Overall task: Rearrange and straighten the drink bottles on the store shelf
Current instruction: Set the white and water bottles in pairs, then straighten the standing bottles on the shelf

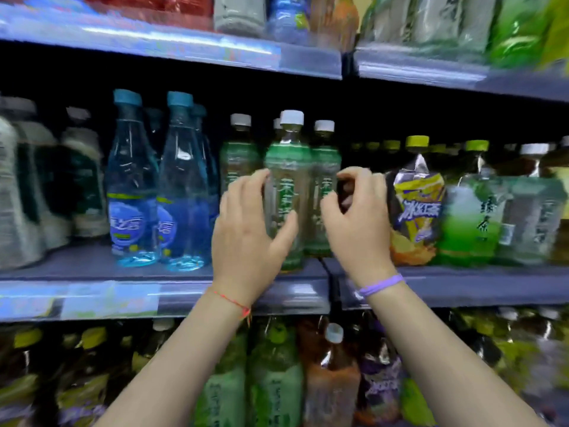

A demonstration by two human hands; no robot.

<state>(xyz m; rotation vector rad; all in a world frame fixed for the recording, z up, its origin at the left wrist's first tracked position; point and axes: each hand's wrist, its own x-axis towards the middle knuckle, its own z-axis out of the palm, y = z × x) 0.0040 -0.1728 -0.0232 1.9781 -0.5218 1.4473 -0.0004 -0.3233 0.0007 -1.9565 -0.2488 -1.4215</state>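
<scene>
The left hand (246,223) curls round the front green-labelled tea bottle (288,192), which stands upright at the front edge of the middle shelf (184,291). The right hand (357,217), fingers curled, sits just beside it in front of a second green-labelled bottle (324,167). Two blue water bottles (132,183) stand to the left, and a yellow-labelled bottle (415,204) stands to the right.
</scene>
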